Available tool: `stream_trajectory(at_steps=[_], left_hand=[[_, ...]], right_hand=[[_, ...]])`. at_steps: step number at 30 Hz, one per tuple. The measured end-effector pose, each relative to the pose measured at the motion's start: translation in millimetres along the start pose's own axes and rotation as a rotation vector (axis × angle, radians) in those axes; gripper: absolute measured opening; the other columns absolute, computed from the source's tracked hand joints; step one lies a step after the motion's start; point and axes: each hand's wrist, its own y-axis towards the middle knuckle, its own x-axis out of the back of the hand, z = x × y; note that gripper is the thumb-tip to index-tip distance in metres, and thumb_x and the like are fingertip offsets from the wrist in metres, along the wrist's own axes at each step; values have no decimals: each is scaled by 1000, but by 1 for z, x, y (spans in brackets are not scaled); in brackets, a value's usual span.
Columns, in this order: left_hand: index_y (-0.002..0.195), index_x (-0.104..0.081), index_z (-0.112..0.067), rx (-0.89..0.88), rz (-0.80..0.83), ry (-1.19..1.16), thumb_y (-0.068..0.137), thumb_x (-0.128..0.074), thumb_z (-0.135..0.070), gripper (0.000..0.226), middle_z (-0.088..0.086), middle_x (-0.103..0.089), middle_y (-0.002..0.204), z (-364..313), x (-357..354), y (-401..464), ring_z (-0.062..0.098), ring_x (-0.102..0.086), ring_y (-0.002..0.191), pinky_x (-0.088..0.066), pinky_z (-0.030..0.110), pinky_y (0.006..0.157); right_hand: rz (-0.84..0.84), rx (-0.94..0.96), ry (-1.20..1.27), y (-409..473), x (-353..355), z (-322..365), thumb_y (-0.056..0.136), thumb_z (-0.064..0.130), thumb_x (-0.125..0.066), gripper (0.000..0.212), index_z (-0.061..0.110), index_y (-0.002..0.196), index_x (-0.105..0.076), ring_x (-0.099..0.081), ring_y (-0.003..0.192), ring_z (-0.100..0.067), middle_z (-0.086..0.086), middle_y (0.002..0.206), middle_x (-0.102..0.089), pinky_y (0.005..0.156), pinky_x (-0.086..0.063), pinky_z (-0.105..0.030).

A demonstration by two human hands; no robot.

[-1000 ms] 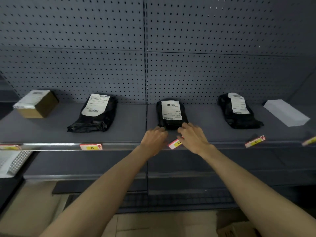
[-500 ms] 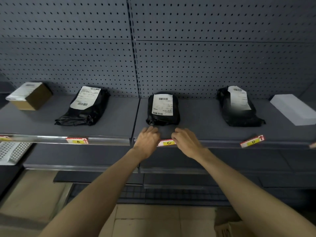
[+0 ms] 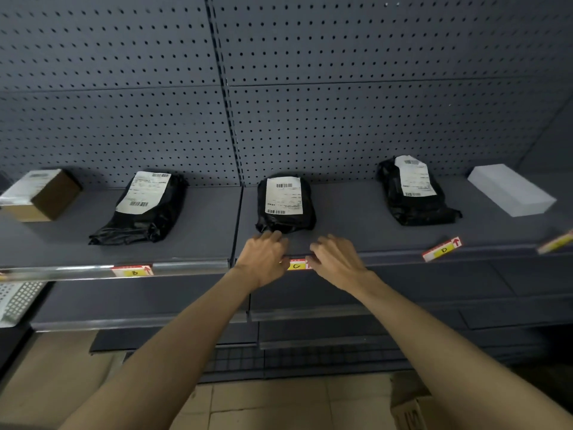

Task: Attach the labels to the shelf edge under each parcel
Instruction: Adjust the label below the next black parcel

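C label [image 3: 297, 265]: flat on the shelf edge [image 3: 192, 267], under the middle parcel [image 3: 286, 202].
Left hand [image 3: 263, 257]: fingers curled, pinching its left end.
Right hand [image 3: 336, 259]: fingers bent, pressing its right end.
D label [image 3: 441, 249]: lying askew on the shelf.

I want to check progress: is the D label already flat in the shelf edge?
No, the D label lies tilted on top of the shelf, not in its edge.

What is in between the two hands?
The C label, on the shelf edge under the middle parcel, between the left hand and right hand. The head view shows it.
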Motion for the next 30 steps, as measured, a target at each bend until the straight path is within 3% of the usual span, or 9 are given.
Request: stream_trajectory(at_steps=[5,9,14,21,30], left_hand=[[119,-48,-14,-24,-113,-75,91,-43,-46,43,8,-59,112,-4,25,10,27,-58,100,-51,42,71],[114,-51,-14,-7,-166,-91,92,-37,-52,46,7,-62,108,-32,42,29,28,-60,95,-50,41,69],[105,-53,-14,-10,-167,-74,92,-35,-56,48,8,-63,103,-82,47,62,29,-61,95,-43,39,66],[108,-54,-15,42,-111,-102,92,-35,-58,49,8,-66,106,-180,30,113,32,-63,94,-41,39,66],[114,-55,-13,29,0,-113,94,-45,-48,41,10,-63,116,-276,10,155,31,-61,103,-49,42,79]], right_hand=[[-100,-97,-100,-21,37,-30,90,46,-48,47,9,117,-57,-60,92,-29,-11,104,-65,79,-48,-40],[-84,-144,-111,-43,59,-68,91,49,-42,54,11,129,-50,-59,102,-30,-11,115,-63,86,-48,-42],[-66,-191,-112,-65,73,-129,92,52,-39,55,13,127,-53,-58,103,-30,-11,117,-62,84,-45,-41],[-43,-157,-96,-94,75,-228,92,48,-41,45,14,114,-60,-59,97,-29,-9,108,-64,80,-46,-40],[23,-56,-77,-117,45,-293,92,41,-48,36,13,112,-60,-56,98,-27,-8,106,-62,81,-44,-40]])
